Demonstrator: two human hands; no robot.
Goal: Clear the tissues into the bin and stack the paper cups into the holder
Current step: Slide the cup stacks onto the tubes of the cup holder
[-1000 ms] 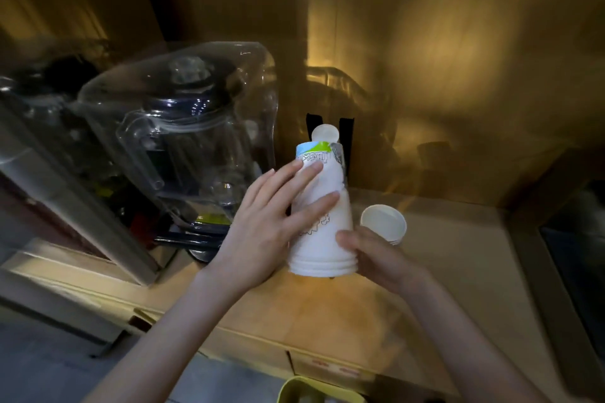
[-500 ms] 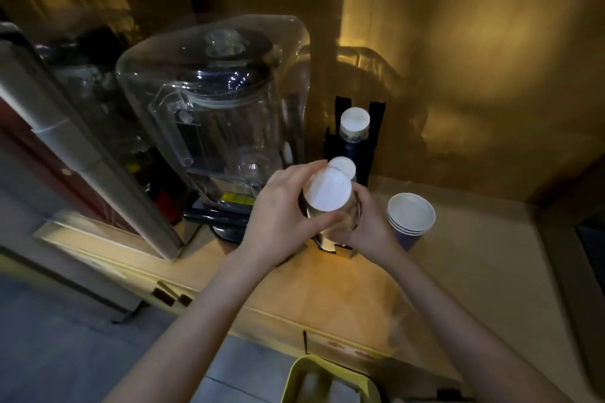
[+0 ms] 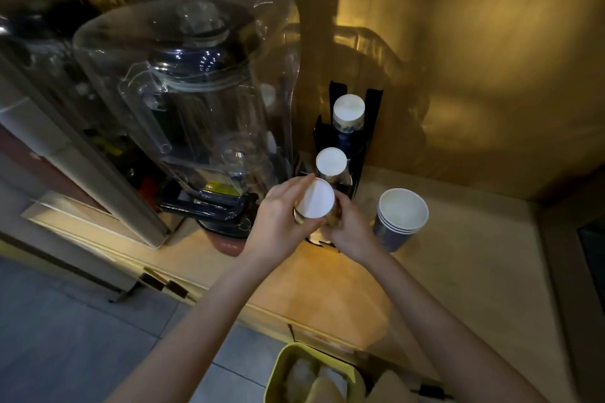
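Both hands hold an upside-down stack of white paper cups (image 3: 316, 203) over the front slot of the black cup holder (image 3: 373, 114). My left hand (image 3: 281, 219) wraps the stack from the left, and my right hand (image 3: 350, 229) grips it from the right, lower down. Behind it stand two more inverted stacks in the holder, a middle stack (image 3: 331, 162) and a rear stack (image 3: 349, 109). A short stack of blue cups (image 3: 401, 216) sits upright on the wooden counter (image 3: 458, 271), just right of my right hand. Below the counter edge, a yellow-green bin (image 3: 278, 373) holds white tissues (image 3: 304, 376).
A large blender under a clear plastic cover (image 3: 196, 91) stands close on the left of the holder, on a dark base (image 3: 209, 209). A wooden wall (image 3: 474, 59) rises behind. A dark edge (image 3: 592, 255) borders the counter on the right. Grey floor tiles (image 3: 82, 337) lie lower left.
The camera has tilted downward, so I now see the cup stack from above. Both hands have carried the stack toward the holder and lowered it at the front slot.
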